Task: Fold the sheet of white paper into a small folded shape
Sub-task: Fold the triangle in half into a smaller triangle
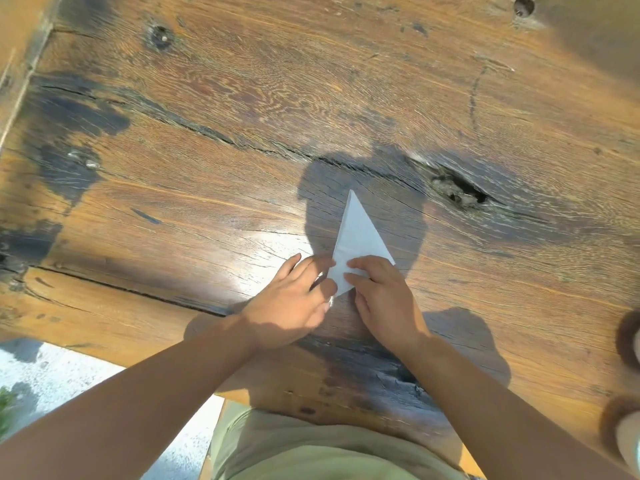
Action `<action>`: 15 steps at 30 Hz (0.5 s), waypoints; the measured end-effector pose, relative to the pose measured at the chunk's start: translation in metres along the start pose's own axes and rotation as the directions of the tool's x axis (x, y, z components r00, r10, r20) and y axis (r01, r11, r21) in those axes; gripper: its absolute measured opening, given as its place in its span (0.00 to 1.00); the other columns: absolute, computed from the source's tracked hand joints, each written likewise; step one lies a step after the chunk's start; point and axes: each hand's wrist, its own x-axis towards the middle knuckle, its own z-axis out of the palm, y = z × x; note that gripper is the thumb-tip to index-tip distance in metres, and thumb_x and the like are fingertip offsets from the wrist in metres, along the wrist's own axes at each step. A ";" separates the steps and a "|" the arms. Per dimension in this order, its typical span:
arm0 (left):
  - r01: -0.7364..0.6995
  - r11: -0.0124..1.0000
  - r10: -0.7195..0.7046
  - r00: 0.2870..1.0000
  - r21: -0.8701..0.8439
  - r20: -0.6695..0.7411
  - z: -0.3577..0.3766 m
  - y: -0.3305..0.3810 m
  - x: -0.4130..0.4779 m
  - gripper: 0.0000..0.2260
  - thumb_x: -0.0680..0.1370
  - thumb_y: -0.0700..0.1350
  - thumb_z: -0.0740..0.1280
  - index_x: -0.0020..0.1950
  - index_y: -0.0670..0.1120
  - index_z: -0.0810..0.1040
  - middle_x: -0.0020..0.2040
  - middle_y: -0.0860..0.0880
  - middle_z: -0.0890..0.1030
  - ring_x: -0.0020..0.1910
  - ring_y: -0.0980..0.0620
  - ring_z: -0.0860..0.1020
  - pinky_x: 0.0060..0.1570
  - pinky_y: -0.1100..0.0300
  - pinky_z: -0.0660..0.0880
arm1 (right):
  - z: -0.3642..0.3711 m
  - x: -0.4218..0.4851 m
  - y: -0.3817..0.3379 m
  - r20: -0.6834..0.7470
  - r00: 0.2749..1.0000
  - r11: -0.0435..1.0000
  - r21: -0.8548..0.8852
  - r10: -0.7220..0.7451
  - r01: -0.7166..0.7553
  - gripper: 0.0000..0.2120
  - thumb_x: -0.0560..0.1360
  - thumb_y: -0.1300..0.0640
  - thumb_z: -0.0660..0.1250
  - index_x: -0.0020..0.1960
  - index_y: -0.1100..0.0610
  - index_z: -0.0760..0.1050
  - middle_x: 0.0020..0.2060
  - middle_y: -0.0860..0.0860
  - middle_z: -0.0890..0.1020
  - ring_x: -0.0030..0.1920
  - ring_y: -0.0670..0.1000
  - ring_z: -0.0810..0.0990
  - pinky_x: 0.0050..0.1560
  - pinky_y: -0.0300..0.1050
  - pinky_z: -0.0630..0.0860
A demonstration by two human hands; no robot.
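At the far left, past the edge of the desk (214,140), a strip of pale speckled ground (69,372) shows in bright sun. The desk is worn brown wood with dark stains, long cracks and a knot hole (457,194). The left hand (294,299) lies palm down on the wood, fingers reaching to the right onto the lower left corner of the paper (356,233); its grip is flat and spread, pressing down rather than pinching. The paper, white and folded into a long narrow triangle, lies flat near the middle of the desk with its sharp tip pointing away from the person, partly inside a shadow. The right hand (384,299) rests on the paper's near end, fingertips together and pushed flat on the sheet, close to the left fingers. At the far right edge sit two brown furry rounded things (627,341), cut off by the frame; I cannot tell what they are.
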 end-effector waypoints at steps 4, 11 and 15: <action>-0.022 1.000 0.022 0.998 -0.004 -0.066 -0.001 0.004 0.041 0.17 0.75 0.35 0.61 0.64 0.41 0.75 0.71 0.39 0.71 0.71 0.41 0.70 0.70 0.41 0.65 | -0.001 0.002 0.006 0.043 0.998 0.999 -0.007 -0.041 0.041 0.14 0.67 0.69 0.67 0.50 0.62 0.84 0.54 0.56 0.83 0.57 0.59 0.79 0.59 0.53 0.76; -0.010 0.975 0.001 0.999 0.220 0.039 0.002 -0.001 0.070 0.20 0.80 0.46 0.65 0.71 0.42 0.72 0.76 0.39 0.66 0.75 0.41 0.64 0.67 0.30 0.62 | -0.015 0.006 0.025 0.047 0.998 0.999 0.024 -0.039 0.038 0.08 0.68 0.64 0.65 0.40 0.59 0.83 0.48 0.53 0.84 0.52 0.57 0.82 0.63 0.55 0.73; 0.084 0.961 -0.102 0.993 0.262 0.055 0.006 0.001 0.058 0.23 0.82 0.50 0.62 0.75 0.44 0.67 0.77 0.39 0.63 0.77 0.42 0.62 0.69 0.29 0.57 | -0.023 0.010 0.036 0.017 1.000 0.999 -0.027 0.019 -0.018 0.13 0.71 0.57 0.57 0.40 0.56 0.81 0.41 0.50 0.83 0.51 0.55 0.82 0.71 0.63 0.63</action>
